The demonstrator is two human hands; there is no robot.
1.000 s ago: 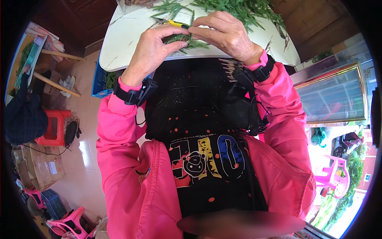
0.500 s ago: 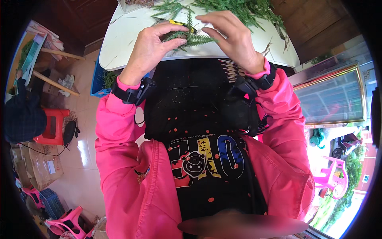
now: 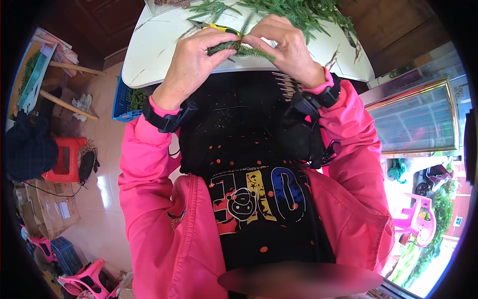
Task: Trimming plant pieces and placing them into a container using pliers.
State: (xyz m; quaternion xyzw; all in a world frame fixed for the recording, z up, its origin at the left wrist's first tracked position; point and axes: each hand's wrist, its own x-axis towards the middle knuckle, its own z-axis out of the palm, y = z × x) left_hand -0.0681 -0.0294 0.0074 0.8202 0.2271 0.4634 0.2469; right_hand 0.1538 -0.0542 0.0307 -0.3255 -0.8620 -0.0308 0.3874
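Note:
A green needle-leaved sprig (image 3: 253,52) is held just above the near part of the white table (image 3: 149,55). My left hand (image 3: 189,59) pinches its stem end between thumb and fingers. From the other side my right hand (image 3: 291,47) closes thumb and fingertips on the middle of the sprig, the fingertips of both hands almost meeting; whether anything thin lies between them is too small to see. Behind my left fingers lies a pair of pliers (image 3: 224,29) with yellow and black handles, its jaws toward the left. Part of the handles is hidden.
More green sprigs (image 3: 298,17) are heaped at the far right of the table, with a smaller one (image 3: 213,8) beside them. A clear box of brown cones (image 3: 167,6) stands at the far edge. Left of the table is a blue crate (image 3: 124,97); a red stool (image 3: 69,157) stands farther left, beside a person.
My right hand has moved left and down, its fingers going from apart to closed on the sprig. My left hand keeps its hold.

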